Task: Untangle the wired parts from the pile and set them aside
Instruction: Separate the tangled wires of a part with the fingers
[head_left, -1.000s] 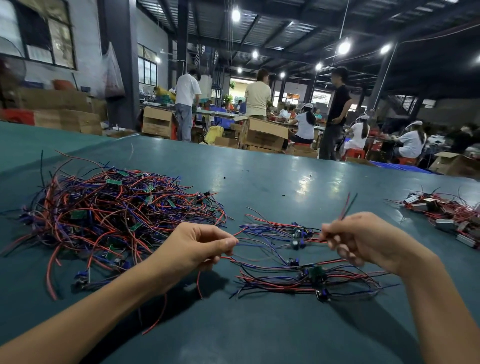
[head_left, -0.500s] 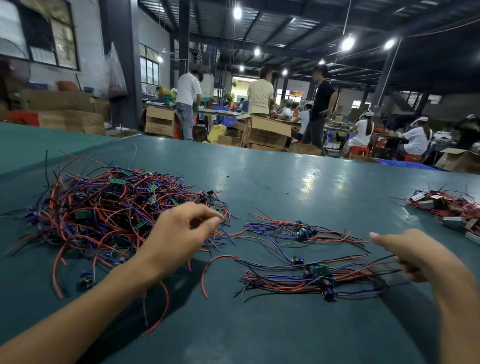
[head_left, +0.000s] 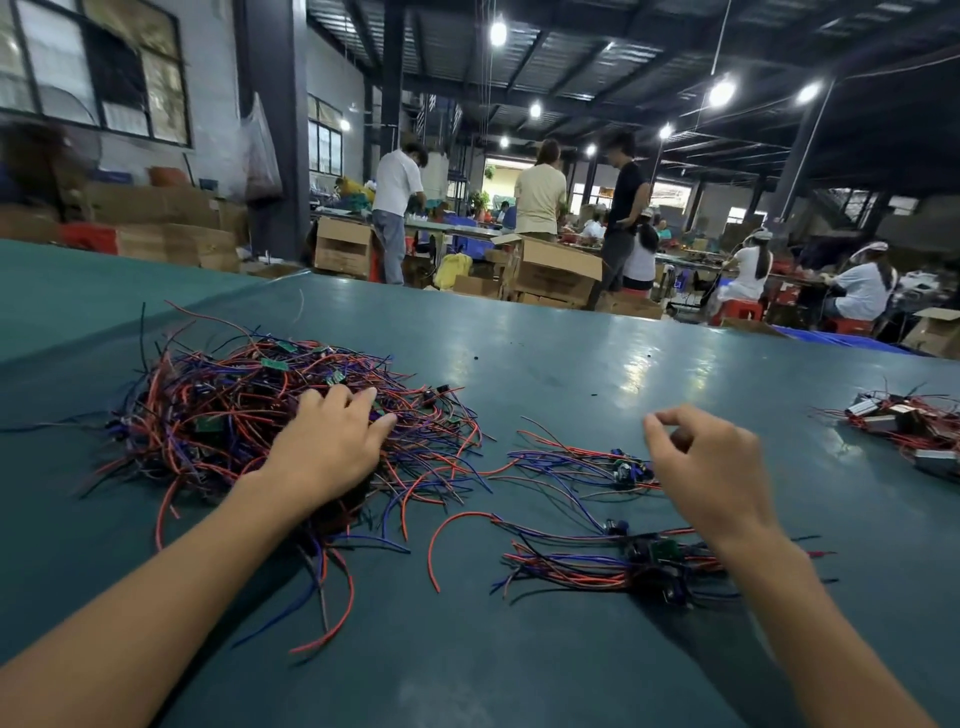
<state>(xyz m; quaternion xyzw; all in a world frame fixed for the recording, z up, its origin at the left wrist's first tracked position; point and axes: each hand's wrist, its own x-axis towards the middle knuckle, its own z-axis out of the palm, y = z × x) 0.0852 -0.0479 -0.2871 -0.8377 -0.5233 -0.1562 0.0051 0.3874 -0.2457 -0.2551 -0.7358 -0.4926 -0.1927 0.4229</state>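
Note:
A big tangled pile of red, blue and black wired parts (head_left: 218, 415) with small green boards lies at the left of the green table (head_left: 571, 374). My left hand (head_left: 327, 447) rests on the pile's right side, fingers spread over the wires. Set-aside wired parts lie in two rows: a far row (head_left: 587, 462) and a near row (head_left: 597, 564). My right hand (head_left: 711, 467) hovers above these rows with fingers loosely curled and nothing in them.
Another heap of wired parts with small boxes (head_left: 909, 426) sits at the table's right edge. Beyond the table's far edge stand cardboard boxes (head_left: 556, 270) and several people at work benches.
Both hands let go of the wired part, which now lies in the set-aside rows. My left hand moved left onto the big pile. My right hand rose over the rows.

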